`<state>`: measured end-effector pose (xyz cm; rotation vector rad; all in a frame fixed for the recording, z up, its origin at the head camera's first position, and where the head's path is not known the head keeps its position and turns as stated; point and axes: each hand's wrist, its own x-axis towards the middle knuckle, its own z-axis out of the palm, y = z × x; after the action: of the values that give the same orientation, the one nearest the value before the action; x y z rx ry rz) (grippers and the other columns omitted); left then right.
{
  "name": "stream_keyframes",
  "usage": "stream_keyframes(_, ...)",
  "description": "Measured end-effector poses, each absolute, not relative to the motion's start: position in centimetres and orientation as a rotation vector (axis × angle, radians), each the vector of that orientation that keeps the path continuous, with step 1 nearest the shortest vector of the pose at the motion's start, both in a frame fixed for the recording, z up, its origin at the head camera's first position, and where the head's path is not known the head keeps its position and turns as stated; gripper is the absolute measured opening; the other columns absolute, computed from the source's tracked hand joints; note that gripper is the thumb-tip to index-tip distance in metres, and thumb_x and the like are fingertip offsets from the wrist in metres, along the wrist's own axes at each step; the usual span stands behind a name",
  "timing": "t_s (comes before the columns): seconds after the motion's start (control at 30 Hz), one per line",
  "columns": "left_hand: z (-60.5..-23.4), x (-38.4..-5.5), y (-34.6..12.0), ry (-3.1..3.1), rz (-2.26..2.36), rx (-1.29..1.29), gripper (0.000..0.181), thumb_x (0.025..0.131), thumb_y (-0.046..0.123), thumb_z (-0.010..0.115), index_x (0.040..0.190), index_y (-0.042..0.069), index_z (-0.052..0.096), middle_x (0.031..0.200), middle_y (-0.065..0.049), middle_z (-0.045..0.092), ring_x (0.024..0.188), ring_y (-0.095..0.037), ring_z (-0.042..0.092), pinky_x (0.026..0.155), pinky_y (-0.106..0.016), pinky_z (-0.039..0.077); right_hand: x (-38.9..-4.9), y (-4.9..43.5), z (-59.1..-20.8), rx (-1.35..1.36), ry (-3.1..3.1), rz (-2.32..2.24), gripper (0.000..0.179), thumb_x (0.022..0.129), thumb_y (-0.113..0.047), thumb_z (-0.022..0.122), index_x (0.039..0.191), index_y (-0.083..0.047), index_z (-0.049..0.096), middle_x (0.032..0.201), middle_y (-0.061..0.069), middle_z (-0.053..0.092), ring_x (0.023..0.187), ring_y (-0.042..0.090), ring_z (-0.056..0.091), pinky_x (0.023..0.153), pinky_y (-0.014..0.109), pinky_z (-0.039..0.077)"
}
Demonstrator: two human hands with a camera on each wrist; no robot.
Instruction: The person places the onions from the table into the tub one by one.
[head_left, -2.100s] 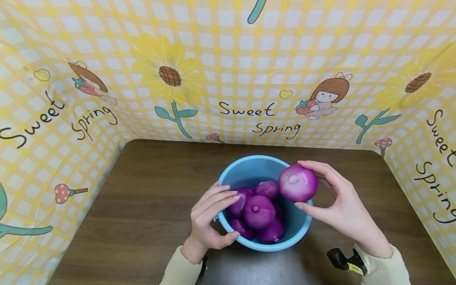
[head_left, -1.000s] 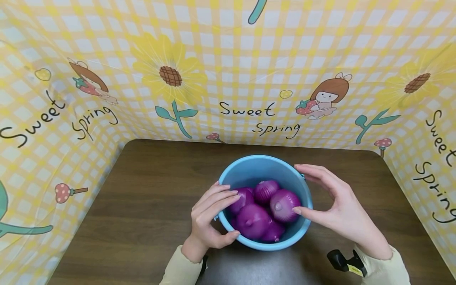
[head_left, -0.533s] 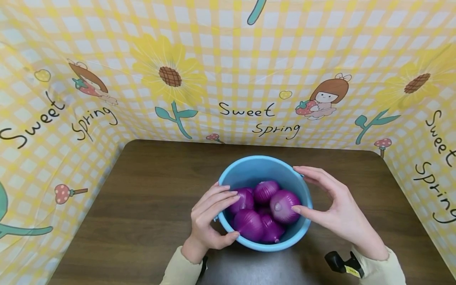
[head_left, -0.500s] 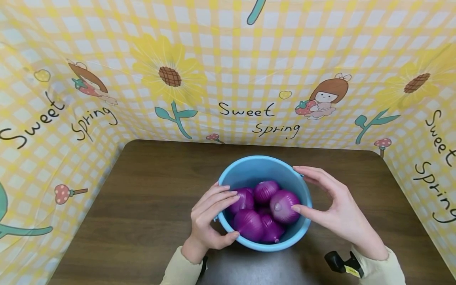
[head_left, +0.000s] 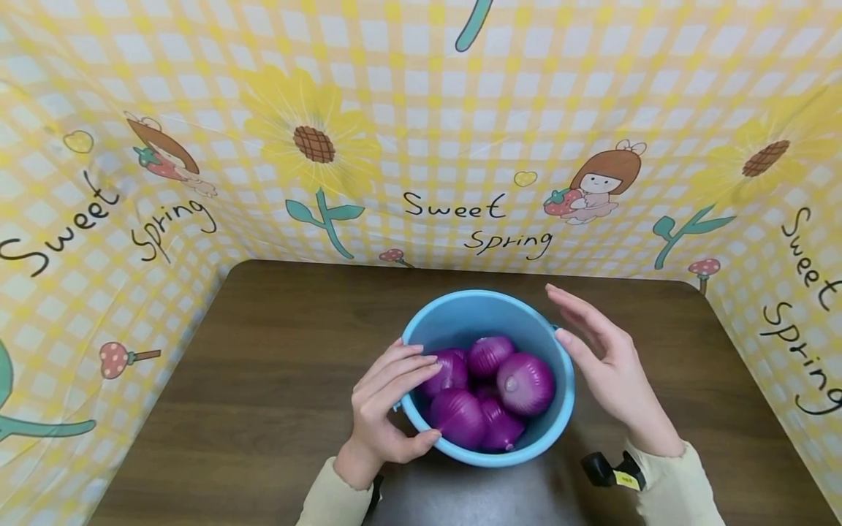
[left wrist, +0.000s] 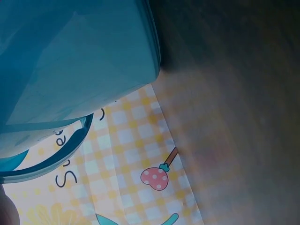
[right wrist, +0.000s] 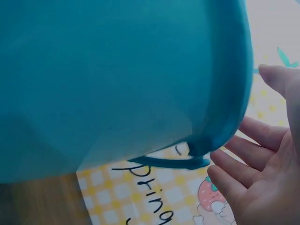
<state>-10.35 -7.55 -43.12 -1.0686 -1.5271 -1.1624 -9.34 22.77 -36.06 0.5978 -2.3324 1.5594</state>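
A light blue bucket (head_left: 483,460) stands on the table in the head view, with several purple onions (head_left: 525,383) inside. My left hand (head_left: 388,409) holds the bucket's left rim, its fingers lying over the edge and the thumb at the near side. My right hand (head_left: 605,365) is beside the right rim with fingers extended and nothing in its grasp. In the right wrist view, the fingertips (right wrist: 218,171) are close to the bucket's rim and handle (right wrist: 168,162); whether they touch it I cannot tell. The left wrist view shows mostly the bucket's side (left wrist: 89,65).
The dark wooden table (head_left: 283,365) extends around the bucket. A yellow checked cloth (head_left: 447,131) with printed flowers and words rises behind it and at both sides. A black wrist device (head_left: 601,467) sits by the right sleeve (head_left: 677,489).
My right hand lowered an onion into the bucket's right side and let go, then drew back beyond the rim. Another onion shifted toward the near left. My left hand stayed in place.
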Motion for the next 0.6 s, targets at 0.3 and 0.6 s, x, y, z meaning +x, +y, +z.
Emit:
stream_keyframes(0.3, -43.0, -10.4, -7.6, -1.509, -1.166, -1.055, 0.058, 0.089, 0.048, 0.069, 0.106, -0.007, 0.075, 0.105, -0.020, 0.073, 0.103, -0.039, 0.067, 0.102, -0.059, 0.047, -11.0, 23.6, -36.6, 0.482, -2.366, 1.495, 0.046, 0.104, -0.003, 0.054, 0.149, -0.010, 0.052, 0.151, 0.004, 0.051, 0.139, 0.017, 0.046, 0.111, 0.024, 0.038)
stream_keyframes(0.6, -42.7, -10.3, -7.8, -1.505, -1.178, -1.047, 0.056, 0.089, 0.047, 0.069, 0.105, -0.007, 0.075, 0.103, -0.021, 0.073, 0.103, -0.039, 0.067, 0.102, -0.058, 0.047, -12.8, 24.6, -37.0, 0.420, -2.428, 1.375, 0.044, 0.104, -0.011, 0.059, 0.147, -0.014, 0.055, 0.154, 0.003, 0.047, 0.142, 0.017, 0.041, 0.110, 0.019, 0.036)
